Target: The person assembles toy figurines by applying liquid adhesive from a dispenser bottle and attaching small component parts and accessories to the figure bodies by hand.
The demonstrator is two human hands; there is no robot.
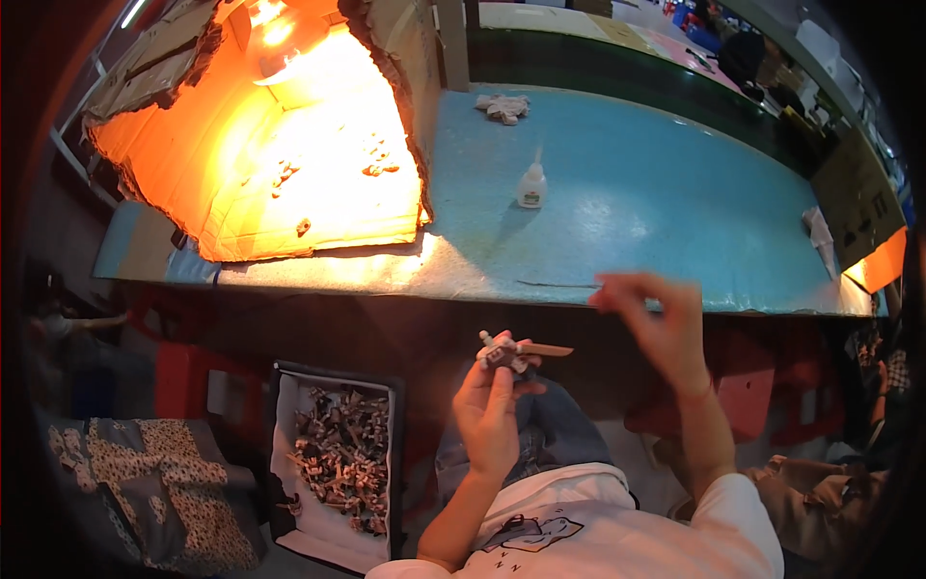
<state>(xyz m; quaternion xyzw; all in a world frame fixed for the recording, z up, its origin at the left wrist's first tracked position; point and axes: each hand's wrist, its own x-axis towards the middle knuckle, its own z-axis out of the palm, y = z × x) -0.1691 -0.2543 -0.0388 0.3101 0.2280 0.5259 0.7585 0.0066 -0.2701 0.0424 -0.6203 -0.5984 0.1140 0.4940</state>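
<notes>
My left hand (490,417) is closed round a small painted figurine (500,354) above my lap. From the figurine a flat tan blade-like piece (550,349) sticks out to the right. Over the front edge of the blue table, my right hand (666,328) has its fingers pinched together at the end of a thin dark stick (558,284). That stick points left along the table edge; its tip is too fine to make out. A small white squeeze bottle (531,186) with a narrow nozzle stands upright on the table beyond both hands.
A cardboard box (318,241) lit by a glowing lamp (278,43) holds several small figurines. A crumpled cloth (503,108) lies on the blue table (656,212). Left of my lap, a lined bin (289,405) contains many figurines. Red stools (188,381) stand under the table.
</notes>
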